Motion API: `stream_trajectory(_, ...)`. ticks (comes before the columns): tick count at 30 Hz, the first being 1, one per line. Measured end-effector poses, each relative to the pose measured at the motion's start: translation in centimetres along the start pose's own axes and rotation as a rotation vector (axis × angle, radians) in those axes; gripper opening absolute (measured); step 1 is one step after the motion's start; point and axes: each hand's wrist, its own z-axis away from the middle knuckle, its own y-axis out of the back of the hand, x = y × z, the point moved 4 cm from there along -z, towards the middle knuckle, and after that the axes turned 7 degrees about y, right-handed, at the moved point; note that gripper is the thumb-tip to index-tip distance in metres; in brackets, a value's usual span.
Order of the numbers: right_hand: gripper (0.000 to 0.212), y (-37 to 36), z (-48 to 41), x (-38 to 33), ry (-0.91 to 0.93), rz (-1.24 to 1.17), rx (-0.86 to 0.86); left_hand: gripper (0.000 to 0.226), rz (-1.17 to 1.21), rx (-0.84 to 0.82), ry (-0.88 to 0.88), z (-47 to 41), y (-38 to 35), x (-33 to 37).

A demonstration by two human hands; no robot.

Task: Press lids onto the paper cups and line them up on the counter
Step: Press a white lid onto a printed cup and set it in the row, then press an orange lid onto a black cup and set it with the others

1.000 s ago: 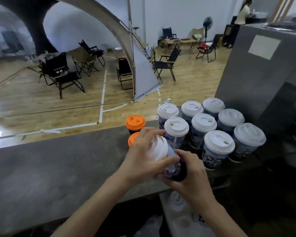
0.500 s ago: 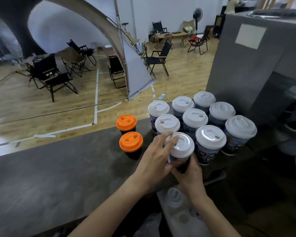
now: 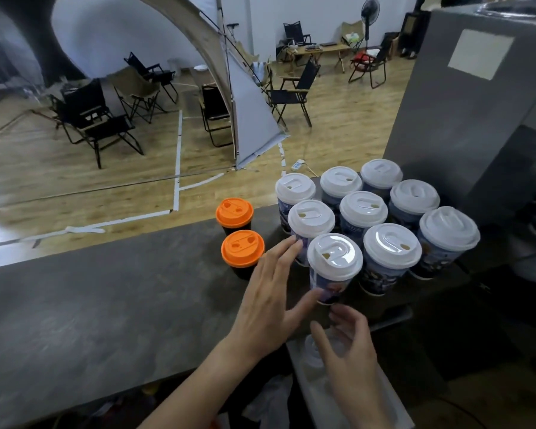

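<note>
A printed paper cup with a white lid stands upright on the grey counter, at the front left of a block of several white-lidded cups. My left hand hovers just left of it, fingers spread and straight, thumb near the cup's base. My right hand is below the cup, fingers loosely bent, holding nothing. Two dark cups with orange lids stand to the left of the block.
A tall grey box rises behind the cups at the right. Below the counter's front edge lies a tray with spare white lids. Beyond the counter are a wooden floor, folding chairs and a tent.
Both hands gripped the lidded cup in the air, set it down at the front of the block, and have now let go and drawn back.
</note>
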Motion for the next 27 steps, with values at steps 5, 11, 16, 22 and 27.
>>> stream_trajectory(5, 0.034, -7.1, 1.9, -3.4, 0.072, -0.204, -0.171, 0.046, -0.014, 0.174, 0.199, 5.9, 6.5, -4.8)
stream_trajectory(11, 0.035, -21.1, 5.6, -9.6, 0.201, -0.281, -0.560, 0.035, -0.174, 0.458, 0.504, 15.3, 18.5, -11.0)
stream_trajectory(16, 0.034, -34.7, 12.0, -14.6, 0.314, -0.288, -0.853, 0.035, -0.304, 0.706, 0.726, 24.7, 31.3, -16.3)
stream_trajectory(22, 0.043, -51.1, 21.2, -18.7, 0.422, -0.230, -1.084, 0.042, -0.479, 0.873, 0.927, 35.2, 46.2, -22.9)
stream_trajectory(27, 0.054, -65.6, 26.4, -20.0, 0.627, 0.006, -1.173, 0.073, -0.739, 0.813, 1.071, 40.1, 56.3, -30.6)
